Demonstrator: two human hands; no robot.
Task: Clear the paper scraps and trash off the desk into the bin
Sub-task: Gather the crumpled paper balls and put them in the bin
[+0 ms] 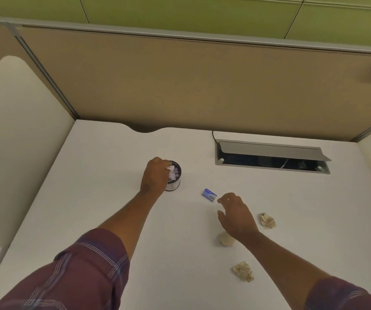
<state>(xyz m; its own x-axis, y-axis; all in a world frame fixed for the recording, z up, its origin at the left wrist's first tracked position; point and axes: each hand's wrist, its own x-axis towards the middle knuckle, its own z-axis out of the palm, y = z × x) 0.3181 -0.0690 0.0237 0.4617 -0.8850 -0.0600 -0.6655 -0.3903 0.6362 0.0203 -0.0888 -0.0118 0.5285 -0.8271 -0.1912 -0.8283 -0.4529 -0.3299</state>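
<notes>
A small round bin (175, 184) stands mid-desk with white crumpled paper inside. My left hand (155, 175) is over its left rim, fingers pinched on a white paper scrap (170, 168) at the bin's mouth. My right hand (236, 214) hovers open above the desk, fingertips just right of a small blue wrapper (209, 194). Three crumpled tan paper balls lie on the desk: one (267, 220) right of my right hand, one (225, 239) partly under my wrist, one (243, 271) nearer me.
The white desk (104, 198) is enclosed by beige partition walls (180, 81). An open cable tray with a raised grey lid (271, 151) is sunk in the desk at the back right, with a black cable beside it.
</notes>
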